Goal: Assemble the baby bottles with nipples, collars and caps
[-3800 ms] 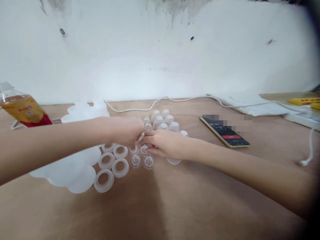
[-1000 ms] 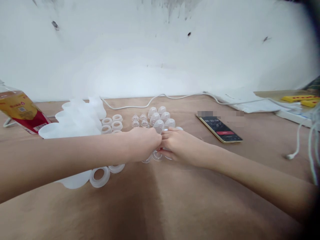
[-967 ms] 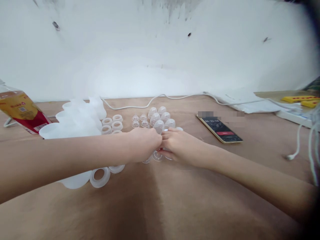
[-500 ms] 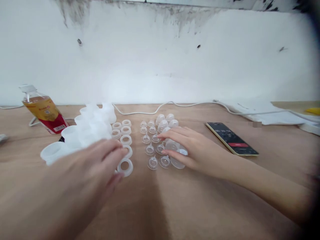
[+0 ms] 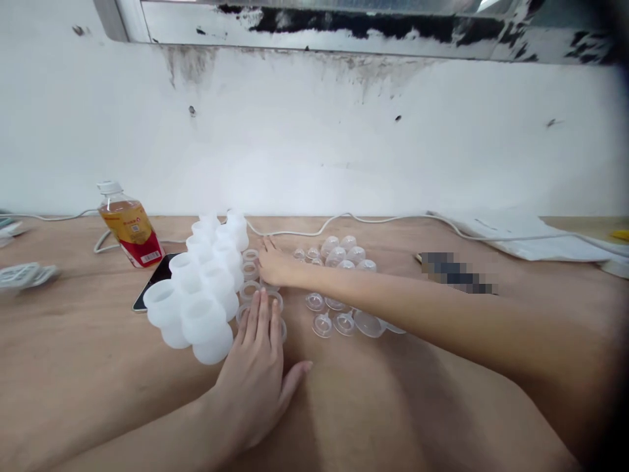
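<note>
My left hand [image 5: 258, 370] lies flat and open on the wooden table [image 5: 98, 380], its fingertips resting on the nearest translucent rings [image 5: 250, 269]. My right hand [image 5: 275, 263] reaches across to the left with fingers stretched out, touching the far rings beside the white cups [image 5: 201, 295]. My right forearm crosses over the small clear valve pieces [image 5: 334, 321]. Clear domed caps [image 5: 344, 252] sit in a cluster behind that arm. Neither hand holds anything.
A tilted drink bottle [image 5: 128, 226] with an orange and red label stands at the back left. A dark phone [image 5: 152, 282] lies by the cups. A white cable [image 5: 373, 219] runs along the wall, and white sheets [image 5: 521, 233] lie at the right.
Both hands, first pinched together over the small parts, have separated. The left hand has settled flat by the rings; the right hand has swung left to the ring column. The view tilted up.
</note>
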`<control>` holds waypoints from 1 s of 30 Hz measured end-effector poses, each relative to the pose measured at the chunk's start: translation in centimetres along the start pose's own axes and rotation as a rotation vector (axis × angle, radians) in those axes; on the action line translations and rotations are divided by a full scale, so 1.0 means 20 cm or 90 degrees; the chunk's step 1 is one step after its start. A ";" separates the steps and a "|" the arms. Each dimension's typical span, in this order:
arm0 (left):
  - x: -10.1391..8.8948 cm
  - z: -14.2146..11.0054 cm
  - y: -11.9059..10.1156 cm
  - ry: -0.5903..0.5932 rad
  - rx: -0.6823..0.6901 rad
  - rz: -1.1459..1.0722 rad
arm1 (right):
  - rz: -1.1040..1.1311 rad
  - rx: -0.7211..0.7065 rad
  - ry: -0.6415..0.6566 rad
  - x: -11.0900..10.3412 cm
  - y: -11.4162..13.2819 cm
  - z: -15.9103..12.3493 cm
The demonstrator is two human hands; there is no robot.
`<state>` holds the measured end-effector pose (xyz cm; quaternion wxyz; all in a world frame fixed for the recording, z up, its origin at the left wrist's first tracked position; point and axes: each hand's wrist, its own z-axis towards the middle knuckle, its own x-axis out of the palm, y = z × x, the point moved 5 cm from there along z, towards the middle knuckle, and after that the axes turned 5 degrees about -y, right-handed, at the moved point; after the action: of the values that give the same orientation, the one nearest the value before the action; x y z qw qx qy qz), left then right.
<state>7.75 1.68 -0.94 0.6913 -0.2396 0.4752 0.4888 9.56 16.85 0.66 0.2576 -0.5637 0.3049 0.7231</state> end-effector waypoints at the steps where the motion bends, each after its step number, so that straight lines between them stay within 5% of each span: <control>1: 0.01 0.01 0.00 0.012 -0.011 -0.007 | -0.004 0.013 0.005 0.03 0.00 0.01; 11: 0.06 0.01 0.01 0.063 -0.053 -0.011 | -0.002 -0.023 0.009 0.14 0.03 0.03; 30: 0.10 0.09 -0.08 0.118 -0.012 -0.036 | -0.003 0.030 0.035 0.11 -0.11 -0.04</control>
<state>10.14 3.38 -2.03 0.6556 -0.3037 0.5252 0.4495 11.20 17.83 -2.02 0.2641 -0.5780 0.3272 0.6994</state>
